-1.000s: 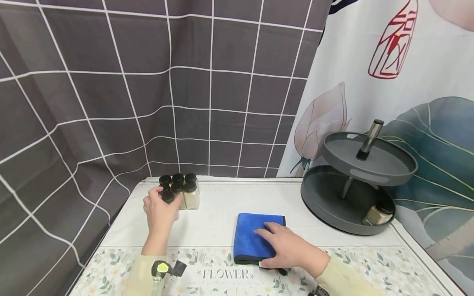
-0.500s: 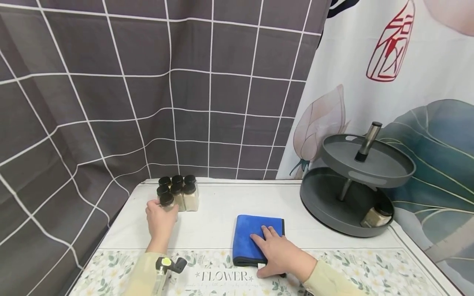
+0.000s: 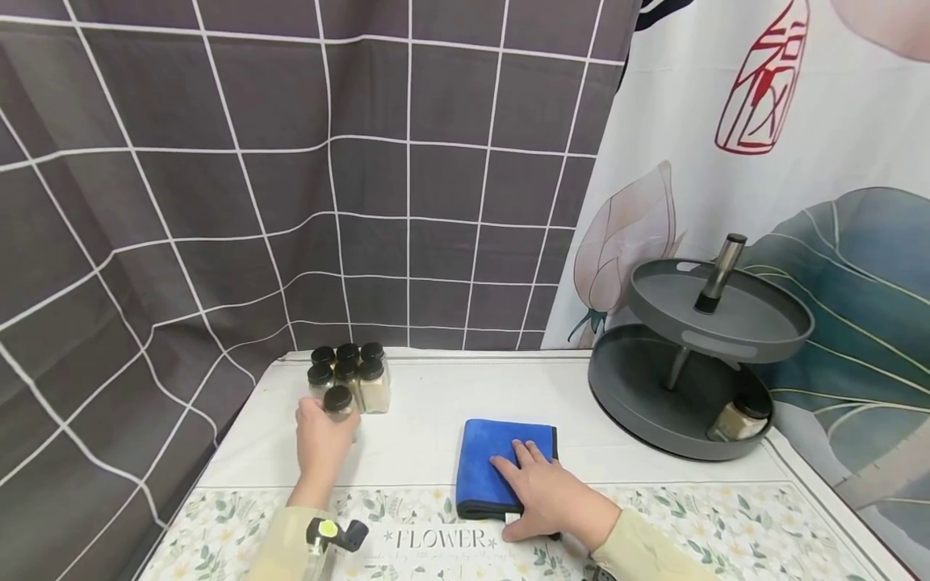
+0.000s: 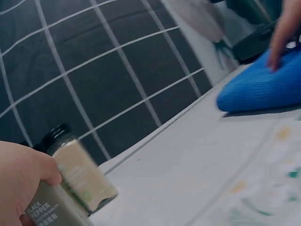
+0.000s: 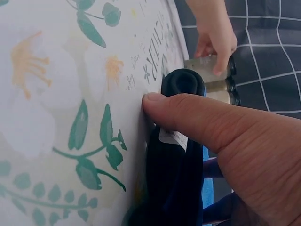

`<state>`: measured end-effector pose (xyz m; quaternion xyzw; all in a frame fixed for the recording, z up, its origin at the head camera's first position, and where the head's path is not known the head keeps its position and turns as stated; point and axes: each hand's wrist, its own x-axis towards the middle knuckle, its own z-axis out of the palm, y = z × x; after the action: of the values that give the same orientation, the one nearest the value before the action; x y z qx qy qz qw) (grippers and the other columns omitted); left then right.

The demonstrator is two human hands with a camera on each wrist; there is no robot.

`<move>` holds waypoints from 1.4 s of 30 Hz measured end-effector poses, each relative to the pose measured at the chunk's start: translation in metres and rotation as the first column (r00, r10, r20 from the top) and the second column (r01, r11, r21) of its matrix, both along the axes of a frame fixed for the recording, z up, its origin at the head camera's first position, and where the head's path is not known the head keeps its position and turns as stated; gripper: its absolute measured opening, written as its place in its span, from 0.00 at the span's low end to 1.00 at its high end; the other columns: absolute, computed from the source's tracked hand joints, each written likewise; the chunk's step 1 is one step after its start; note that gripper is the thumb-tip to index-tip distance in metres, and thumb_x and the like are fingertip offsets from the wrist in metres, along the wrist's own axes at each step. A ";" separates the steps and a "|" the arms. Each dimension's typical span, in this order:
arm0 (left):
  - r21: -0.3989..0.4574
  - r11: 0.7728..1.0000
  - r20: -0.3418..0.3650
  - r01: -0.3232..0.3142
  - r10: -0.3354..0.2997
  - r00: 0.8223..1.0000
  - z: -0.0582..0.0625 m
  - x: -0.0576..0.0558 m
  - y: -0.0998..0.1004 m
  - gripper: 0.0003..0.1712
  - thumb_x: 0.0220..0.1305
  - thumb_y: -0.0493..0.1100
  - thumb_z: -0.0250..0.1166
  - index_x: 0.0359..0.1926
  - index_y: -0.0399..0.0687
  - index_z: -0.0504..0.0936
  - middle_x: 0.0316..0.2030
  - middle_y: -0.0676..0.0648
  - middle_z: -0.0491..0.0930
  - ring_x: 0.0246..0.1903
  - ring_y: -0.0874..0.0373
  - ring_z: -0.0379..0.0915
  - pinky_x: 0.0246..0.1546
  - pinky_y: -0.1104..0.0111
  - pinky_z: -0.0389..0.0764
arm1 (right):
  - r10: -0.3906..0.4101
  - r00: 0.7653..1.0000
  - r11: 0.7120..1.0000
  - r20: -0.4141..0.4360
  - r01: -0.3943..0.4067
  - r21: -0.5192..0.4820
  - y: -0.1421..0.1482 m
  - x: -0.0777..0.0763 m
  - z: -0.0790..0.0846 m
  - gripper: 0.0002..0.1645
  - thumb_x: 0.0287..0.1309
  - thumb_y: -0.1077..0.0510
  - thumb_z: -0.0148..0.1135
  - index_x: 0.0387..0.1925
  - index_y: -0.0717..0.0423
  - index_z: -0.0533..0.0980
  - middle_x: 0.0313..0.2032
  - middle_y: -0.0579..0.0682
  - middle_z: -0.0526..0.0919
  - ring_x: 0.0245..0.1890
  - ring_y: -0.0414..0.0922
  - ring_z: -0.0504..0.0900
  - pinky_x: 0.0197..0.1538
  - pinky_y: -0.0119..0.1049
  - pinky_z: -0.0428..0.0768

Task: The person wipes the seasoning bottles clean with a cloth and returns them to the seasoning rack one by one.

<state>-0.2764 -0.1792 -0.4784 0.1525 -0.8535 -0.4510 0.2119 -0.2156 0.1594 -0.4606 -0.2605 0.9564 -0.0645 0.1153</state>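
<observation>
Head view: a person's left hand [image 3: 323,442] has thumb and fingers closed around a square, clear jar with a round black lid [image 3: 337,400], just in front of a cluster of similar jars [image 3: 374,390]. The right hand [image 3: 550,494] rests with spread fingers on a folded blue cloth with black edging [image 3: 485,458]. Far right, a dark grey, round two-tier tray [image 3: 672,286] holds another black-lidded jar [image 3: 741,420] — on its lower tier.

Left wrist view: the gripped jar's label [image 4: 43,212] reads "BLACK PEPPER".

Right wrist view: the thumb [image 5: 183,110] lies across the cloth's edging — beside a white tag [image 5: 173,138].
</observation>
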 end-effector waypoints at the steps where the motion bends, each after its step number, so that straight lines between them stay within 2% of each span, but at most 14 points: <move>1: 0.001 1.000 0.018 0.024 -0.024 1.000 0.001 0.004 0.003 0.28 0.55 0.41 0.70 0.48 0.34 0.63 0.45 0.35 0.68 0.43 0.36 0.73 0.42 0.48 0.76 | -0.002 1.000 1.000 -0.002 0.002 -0.003 0.000 0.000 -0.001 0.60 0.43 0.29 0.75 0.72 0.53 0.66 0.71 0.70 0.62 0.70 0.69 0.62 0.57 0.71 0.72; 8: -0.042 0.987 0.085 0.157 -0.153 0.985 0.007 0.033 0.038 0.30 0.57 0.44 0.73 0.48 0.35 0.65 0.47 0.35 0.71 0.50 0.36 0.75 0.52 0.45 0.77 | -0.015 0.998 1.000 -0.058 0.016 0.016 -0.006 -0.002 -0.001 0.58 0.42 0.31 0.76 0.70 0.54 0.68 0.67 0.70 0.67 0.67 0.69 0.67 0.56 0.65 0.76; 12: -0.081 0.981 0.085 0.176 -0.169 0.982 0.005 0.044 0.056 0.32 0.57 0.46 0.75 0.49 0.36 0.64 0.45 0.33 0.76 0.47 0.37 0.78 0.47 0.47 0.80 | -0.009 0.995 0.999 -0.098 0.013 0.039 -0.010 -0.001 -0.001 0.53 0.44 0.37 0.76 0.69 0.56 0.70 0.65 0.72 0.71 0.64 0.70 0.71 0.57 0.62 0.78; 18: -0.111 0.969 0.066 0.220 -0.214 0.975 -0.003 0.048 0.075 0.35 0.54 0.49 0.77 0.49 0.40 0.63 0.35 0.33 0.83 0.32 0.44 0.82 0.35 0.53 0.81 | 0.017 0.972 0.996 -0.236 0.005 0.093 -0.013 0.000 -0.005 0.34 0.52 0.53 0.73 0.62 0.55 0.75 0.53 0.67 0.81 0.55 0.66 0.80 0.52 0.57 0.82; 21: -0.087 0.948 0.081 0.305 -0.298 0.951 -0.006 0.050 0.082 0.35 0.55 0.49 0.77 0.51 0.42 0.63 0.41 0.34 0.82 0.27 0.53 0.77 0.29 0.61 0.78 | -0.002 0.957 1.000 -0.290 0.005 0.012 -0.008 -0.002 -0.004 0.24 0.53 0.59 0.71 0.53 0.56 0.78 0.41 0.60 0.85 0.45 0.58 0.86 0.46 0.52 0.85; 24: -0.062 0.920 0.074 0.386 -0.382 0.921 -0.007 0.052 0.084 0.35 0.56 0.47 0.76 0.55 0.43 0.64 0.48 0.36 0.80 0.24 0.60 0.71 0.25 0.68 0.73 | -0.099 0.960 0.977 -0.260 0.044 -0.208 0.001 -0.011 -0.002 0.16 0.53 0.64 0.67 0.46 0.56 0.81 0.36 0.54 0.87 0.38 0.52 0.87 0.45 0.50 0.85; 26: -0.063 0.904 0.068 0.423 -0.419 0.906 -0.007 0.052 0.083 0.36 0.56 0.48 0.76 0.59 0.42 0.66 0.50 0.38 0.78 0.26 0.61 0.71 0.25 0.70 0.73 | -0.212 0.962 0.908 -0.172 0.128 -0.400 0.007 -0.018 -0.003 0.15 0.53 0.65 0.64 0.44 0.54 0.81 0.37 0.52 0.87 0.38 0.50 0.87 0.45 0.51 0.84; 27: -0.061 0.897 0.064 0.437 -0.434 0.899 -0.007 0.051 0.084 0.36 0.56 0.47 0.76 0.59 0.42 0.68 0.49 0.39 0.78 0.26 0.61 0.70 0.25 0.70 0.73 | -0.266 0.957 0.851 -0.114 0.178 -0.494 0.009 -0.022 -0.004 0.16 0.54 0.65 0.62 0.46 0.54 0.82 0.40 0.52 0.87 0.40 0.49 0.86 0.48 0.52 0.84; 28: -0.060 0.890 0.064 0.453 -0.449 0.891 -0.008 0.050 0.085 0.36 0.55 0.47 0.77 0.60 0.43 0.70 0.49 0.41 0.79 0.28 0.61 0.71 0.27 0.70 0.73 | -0.318 0.947 0.779 -0.045 0.234 -0.581 0.012 -0.025 -0.007 0.16 0.56 0.65 0.61 0.47 0.53 0.82 0.42 0.52 0.87 0.42 0.49 0.85 0.49 0.53 0.82; 30: -0.053 0.874 0.066 0.483 -0.480 0.875 -0.007 0.048 0.089 0.35 0.53 0.47 0.78 0.59 0.44 0.73 0.48 0.43 0.80 0.29 0.61 0.71 0.29 0.70 0.74 | -0.380 0.920 0.598 0.099 0.326 -0.732 0.015 -0.027 -0.013 0.17 0.60 0.65 0.60 0.51 0.56 0.81 0.47 0.55 0.86 0.47 0.51 0.84 0.55 0.55 0.79; 33: -0.045 0.845 0.059 0.532 -0.530 0.846 -0.007 0.046 0.101 0.33 0.51 0.46 0.79 0.57 0.46 0.76 0.46 0.46 0.81 0.30 0.62 0.70 0.30 0.70 0.73 | -0.371 0.885 0.332 0.282 0.409 -0.850 0.014 -0.024 -0.024 0.27 0.65 0.60 0.63 0.63 0.65 0.73 0.58 0.64 0.80 0.60 0.60 0.78 0.66 0.59 0.70; 35: -0.040 0.825 0.045 0.563 -0.562 0.826 -0.008 0.046 0.112 0.32 0.51 0.46 0.79 0.55 0.47 0.76 0.44 0.48 0.81 0.29 0.62 0.70 0.29 0.70 0.73 | -0.348 0.867 0.212 0.356 0.443 -0.871 0.010 -0.021 -0.030 0.35 0.65 0.55 0.66 0.67 0.69 0.68 0.62 0.67 0.76 0.65 0.63 0.73 0.69 0.60 0.65; 37: -0.032 0.805 0.027 0.592 -0.592 0.806 -0.009 0.046 0.123 0.31 0.50 0.47 0.80 0.54 0.49 0.77 0.42 0.50 0.80 0.29 0.63 0.70 0.29 0.70 0.73 | -0.335 0.852 0.143 0.402 0.467 -0.873 0.005 -0.016 -0.034 0.41 0.64 0.50 0.68 0.70 0.69 0.64 0.64 0.68 0.73 0.66 0.64 0.71 0.70 0.60 0.63; 42: -0.001 0.768 0.004 0.641 -0.641 0.768 -0.017 0.046 0.144 0.31 0.51 0.54 0.79 0.54 0.54 0.77 0.40 0.56 0.78 0.33 0.64 0.72 0.33 0.69 0.75 | -0.316 0.854 0.106 0.413 0.464 -0.879 -0.003 -0.004 -0.041 0.40 0.68 0.48 0.62 0.71 0.68 0.63 0.65 0.67 0.73 0.68 0.64 0.69 0.71 0.61 0.60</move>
<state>-0.2306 -0.0354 -0.4955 -0.1469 -0.8553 -0.4949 0.0442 -0.2195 0.1564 -0.5015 -0.0084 0.7310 -0.6815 -0.0341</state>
